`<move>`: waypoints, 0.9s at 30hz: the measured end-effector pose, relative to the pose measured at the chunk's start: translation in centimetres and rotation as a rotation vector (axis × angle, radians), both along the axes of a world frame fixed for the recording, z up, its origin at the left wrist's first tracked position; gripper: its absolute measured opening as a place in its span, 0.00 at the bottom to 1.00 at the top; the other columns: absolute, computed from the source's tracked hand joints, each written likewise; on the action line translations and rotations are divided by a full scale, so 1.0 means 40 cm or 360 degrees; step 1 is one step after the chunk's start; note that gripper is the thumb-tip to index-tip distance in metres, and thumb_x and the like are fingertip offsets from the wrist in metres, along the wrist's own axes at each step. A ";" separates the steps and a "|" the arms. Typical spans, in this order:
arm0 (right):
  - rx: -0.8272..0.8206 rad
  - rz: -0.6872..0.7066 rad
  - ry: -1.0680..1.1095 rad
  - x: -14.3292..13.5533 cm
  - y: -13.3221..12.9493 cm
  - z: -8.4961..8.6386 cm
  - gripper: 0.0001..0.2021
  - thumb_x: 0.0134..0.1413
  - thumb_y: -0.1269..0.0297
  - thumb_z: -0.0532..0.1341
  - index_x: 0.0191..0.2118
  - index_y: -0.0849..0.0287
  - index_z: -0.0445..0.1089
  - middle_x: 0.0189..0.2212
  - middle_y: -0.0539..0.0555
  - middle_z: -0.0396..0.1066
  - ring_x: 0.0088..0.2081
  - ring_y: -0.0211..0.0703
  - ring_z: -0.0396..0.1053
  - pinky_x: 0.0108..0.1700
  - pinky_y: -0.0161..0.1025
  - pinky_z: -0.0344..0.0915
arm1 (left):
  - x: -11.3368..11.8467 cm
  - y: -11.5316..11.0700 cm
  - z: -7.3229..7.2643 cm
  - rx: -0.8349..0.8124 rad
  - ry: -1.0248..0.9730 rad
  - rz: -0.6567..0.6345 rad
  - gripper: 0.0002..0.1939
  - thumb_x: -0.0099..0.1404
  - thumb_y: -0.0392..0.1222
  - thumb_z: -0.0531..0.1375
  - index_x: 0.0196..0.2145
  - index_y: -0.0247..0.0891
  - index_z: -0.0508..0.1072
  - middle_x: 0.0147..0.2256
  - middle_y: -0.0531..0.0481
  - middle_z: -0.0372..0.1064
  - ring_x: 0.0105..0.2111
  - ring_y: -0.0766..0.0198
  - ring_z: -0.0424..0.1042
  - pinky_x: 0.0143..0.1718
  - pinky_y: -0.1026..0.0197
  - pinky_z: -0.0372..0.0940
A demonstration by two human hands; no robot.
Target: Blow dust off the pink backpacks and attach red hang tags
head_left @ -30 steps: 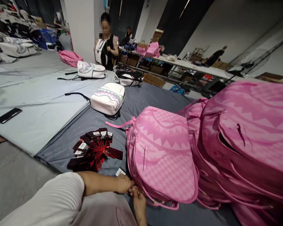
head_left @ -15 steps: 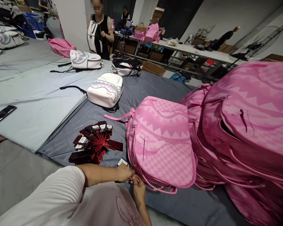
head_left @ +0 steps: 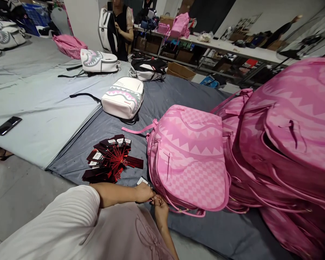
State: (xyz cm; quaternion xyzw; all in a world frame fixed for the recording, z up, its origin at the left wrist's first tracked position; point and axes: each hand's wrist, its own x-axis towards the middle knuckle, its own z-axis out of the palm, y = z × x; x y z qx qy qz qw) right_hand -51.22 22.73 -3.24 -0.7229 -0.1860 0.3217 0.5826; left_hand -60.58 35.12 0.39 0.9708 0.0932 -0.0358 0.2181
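My left hand [head_left: 144, 192] and my right hand [head_left: 160, 206] meet at the near left edge of a pink backpack [head_left: 191, 159] with a shark-mouth and checker print. Their fingers are closed, pinching a thin reddish string [head_left: 151, 200], partly hidden. A hang tag [head_left: 142, 181] with a white label shows just beyond my left hand, against the bag's side. Farther left, a fanned bundle of dark red hang tags [head_left: 105, 175] lies on the grey cloth, its red strings gathered at the middle.
More pink backpacks [head_left: 295, 159] are piled at right. A white shark-print backpack [head_left: 124, 99] lies beyond the tags, with other bags behind. A phone [head_left: 7, 125] rests on the pale cloth [head_left: 51, 119]. Across the table, a person [head_left: 121, 30] holds a white-and-black backpack [head_left: 107, 30].
The view has tilted slightly, shifting most things up and a little right. My hands stay together at the pink backpack's edge, with only small finger movement.
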 end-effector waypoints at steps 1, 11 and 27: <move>0.0002 0.0007 -0.0004 0.000 0.002 0.000 0.22 0.36 0.44 0.66 0.25 0.60 0.69 0.18 0.48 0.67 0.22 0.39 0.63 0.28 0.36 0.61 | 0.001 -0.003 0.000 0.0019 0.0001 0.0005 0.07 0.64 0.38 0.59 0.36 0.32 0.75 0.35 0.40 0.77 0.32 0.53 0.76 0.29 0.58 0.64; -0.0249 0.0118 -0.0314 0.006 -0.020 0.017 0.23 0.48 0.45 0.59 0.36 0.63 0.74 0.25 0.55 0.74 0.25 0.46 0.71 0.31 0.40 0.67 | -0.101 0.050 0.051 -0.0109 -0.0157 0.0334 0.11 0.66 0.40 0.59 0.46 0.38 0.69 0.45 0.46 0.73 0.40 0.59 0.74 0.36 0.61 0.65; -0.0104 0.1227 0.0147 -0.260 0.371 0.041 0.22 0.51 0.70 0.55 0.53 0.54 0.69 0.44 0.53 0.74 0.27 0.35 0.71 0.26 0.32 0.65 | -0.351 0.252 0.096 0.0187 0.0002 0.1519 0.03 0.65 0.39 0.60 0.37 0.38 0.72 0.38 0.44 0.74 0.43 0.54 0.70 0.43 0.56 0.58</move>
